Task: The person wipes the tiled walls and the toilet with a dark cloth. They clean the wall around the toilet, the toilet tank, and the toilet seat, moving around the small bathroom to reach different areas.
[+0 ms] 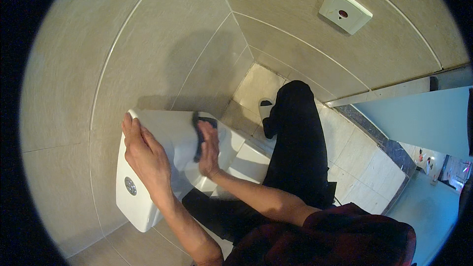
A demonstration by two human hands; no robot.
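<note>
A white ceramic toilet tank (pixel 138 207) stands against the tiled wall, with a round metal flush button (pixel 130 186) on its top. My left hand (pixel 147 151) lies flat over the edge of the tank top, fingers reaching to its far corner. Against the tank's white front face, my right hand (pixel 210 147) presses a dark grey cloth or sponge (pixel 199 151). The pad is blurred and partly covered by the fingers, so its exact kind is unclear. Below that hand, part of the white toilet seat or lid (pixel 251 160) shows between my black-trousered legs.
Beige tiled walls (pixel 147 51) meet in a corner close behind the toilet. A white wall plate with a red button (pixel 343 14) is fixed on one wall. Bluish frosted door panels (pixel 425 114) stand at the right. My light-coloured shoe (pixel 265 109) rests on the tiled floor (pixel 255 85).
</note>
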